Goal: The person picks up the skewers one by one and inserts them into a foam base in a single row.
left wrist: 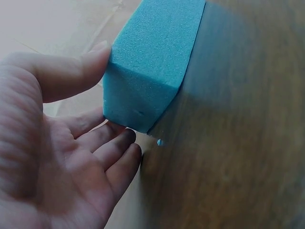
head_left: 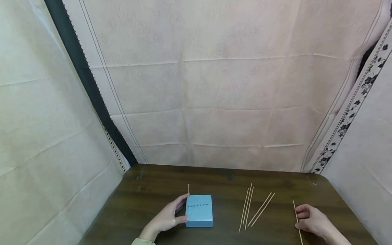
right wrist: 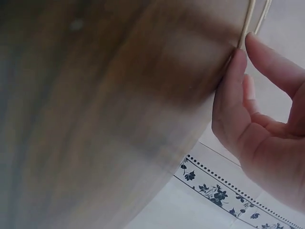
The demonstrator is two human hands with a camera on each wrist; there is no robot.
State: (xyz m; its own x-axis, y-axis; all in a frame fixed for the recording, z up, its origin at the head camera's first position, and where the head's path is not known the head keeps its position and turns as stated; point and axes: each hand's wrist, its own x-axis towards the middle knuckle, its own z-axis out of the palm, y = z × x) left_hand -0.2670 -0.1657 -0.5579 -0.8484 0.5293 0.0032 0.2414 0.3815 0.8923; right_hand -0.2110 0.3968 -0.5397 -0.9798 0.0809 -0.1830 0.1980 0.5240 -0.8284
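Note:
In the head view, my left hand [head_left: 167,216] grips the left side of a blue foam block [head_left: 199,217] that lies on the table. The block has a row of small dark marks across its top. Thumb and fingers [left wrist: 125,137] touch it at one end in the left wrist view. A thin stick [head_left: 188,188] shows just past the left fingertips; whether they touch it I cannot tell. At the right, my right hand [head_left: 313,221] pinches a long thin wooden stick [head_left: 294,205] between thumb and fingertips. That stick [right wrist: 247,21] also appears in the right wrist view.
Several loose wooden sticks [head_left: 248,204] lie between the block and the right hand, with two slanted sticks [head_left: 261,210] beside them. The dark brown wooden table [head_left: 147,195] has rounded far corners. Pale cloth [head_left: 239,102] hangs behind it and at both sides.

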